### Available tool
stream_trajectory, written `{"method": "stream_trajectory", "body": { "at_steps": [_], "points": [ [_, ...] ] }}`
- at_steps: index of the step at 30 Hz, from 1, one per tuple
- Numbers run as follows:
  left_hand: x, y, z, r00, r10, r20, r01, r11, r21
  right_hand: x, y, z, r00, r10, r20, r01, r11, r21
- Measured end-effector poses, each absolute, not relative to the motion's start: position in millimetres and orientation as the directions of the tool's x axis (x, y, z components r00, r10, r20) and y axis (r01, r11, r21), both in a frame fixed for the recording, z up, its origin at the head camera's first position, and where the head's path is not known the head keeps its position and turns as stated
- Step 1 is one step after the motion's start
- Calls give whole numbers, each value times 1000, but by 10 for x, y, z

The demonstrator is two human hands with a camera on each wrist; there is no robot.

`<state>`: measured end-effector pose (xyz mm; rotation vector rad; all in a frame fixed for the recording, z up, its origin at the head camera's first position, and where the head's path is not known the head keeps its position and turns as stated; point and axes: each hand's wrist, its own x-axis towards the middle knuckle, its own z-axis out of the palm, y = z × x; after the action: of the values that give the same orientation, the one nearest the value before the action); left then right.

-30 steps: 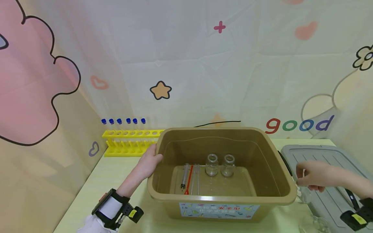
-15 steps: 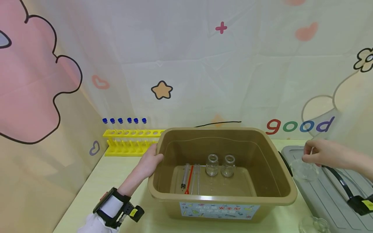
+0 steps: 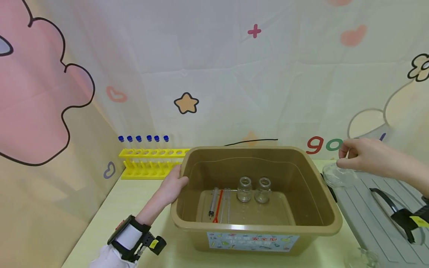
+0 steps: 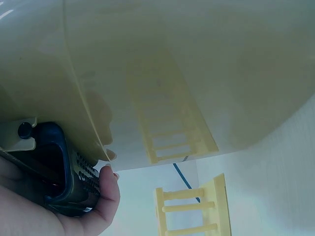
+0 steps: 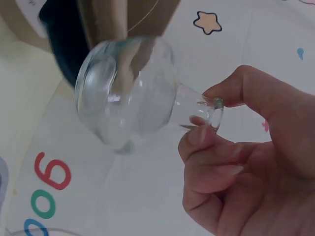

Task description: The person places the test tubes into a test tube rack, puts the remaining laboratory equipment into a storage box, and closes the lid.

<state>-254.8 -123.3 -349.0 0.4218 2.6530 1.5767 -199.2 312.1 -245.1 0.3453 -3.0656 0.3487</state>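
My right hand (image 3: 365,154) pinches a clear glass flask (image 5: 130,96) by its short neck, thumb on one side and fingers on the other. In the head view the flask hangs body-down beside the back right corner of a tan plastic bin (image 3: 256,228). My left hand (image 3: 172,185) grips the bin's left side, where the left wrist view shows fingers curled at a dark handle (image 4: 81,172). Inside the bin stand two small glass bottles (image 3: 244,190), next to a syringe (image 3: 213,202), a red slender tool (image 3: 218,207) and thin glass rods (image 3: 228,206).
A yellow test tube rack (image 3: 144,174) with several blue-capped tubes stands behind the bin at left. On the right lies a grey lid (image 3: 372,219) with a black handle (image 3: 385,197). Another glass flask (image 3: 363,259) sits at the front right.
My right hand has lifted the flask from beside the bin's right front, moving it up and back past the grey lid. My left hand stays on the bin.
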Motion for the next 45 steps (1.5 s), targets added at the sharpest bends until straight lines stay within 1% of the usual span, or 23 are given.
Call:
{"method": "stream_trajectory", "body": {
  "at_steps": [11,15,20,24,28,33,36,41,45],
  "points": [
    [-2541,-1231,-3486,-963,245,116,221,461,859,-2042,2753,-2266,-963,-260,74,-270,931,-244],
    [-2541,-1232,-3479,-964,240,115,220,473,853,-2089,2598,-2250,-948,-307,81,-317,911,-264],
    [-2544,-1242,-3485,-964,240,113,217,467,858,-2150,2358,-2271,-921,-379,88,-389,884,-260],
    [-2544,-1248,-3491,-964,242,110,212,454,865,-2190,2155,-2316,-895,-442,68,-442,852,-280],
    [-2551,-1246,-3496,-964,242,107,210,451,868,-2216,1997,-2381,-878,-477,39,-464,828,-314],
    [-2554,-1244,-3491,-965,240,103,205,455,867,-2258,1871,-2477,-854,-518,46,-507,812,-289],
    [-2547,-1245,-3478,-965,241,100,203,453,868,-2281,1803,-2535,-848,-530,30,-516,809,-282],
    [-2543,-1241,-3472,-965,243,101,204,447,871,-2341,1693,-2662,-838,-545,-37,-505,798,-330],
    [-2543,-1235,-3478,-965,241,101,204,453,868,-2397,1621,-2788,-825,-560,-78,-504,791,-348]
  ]
}}
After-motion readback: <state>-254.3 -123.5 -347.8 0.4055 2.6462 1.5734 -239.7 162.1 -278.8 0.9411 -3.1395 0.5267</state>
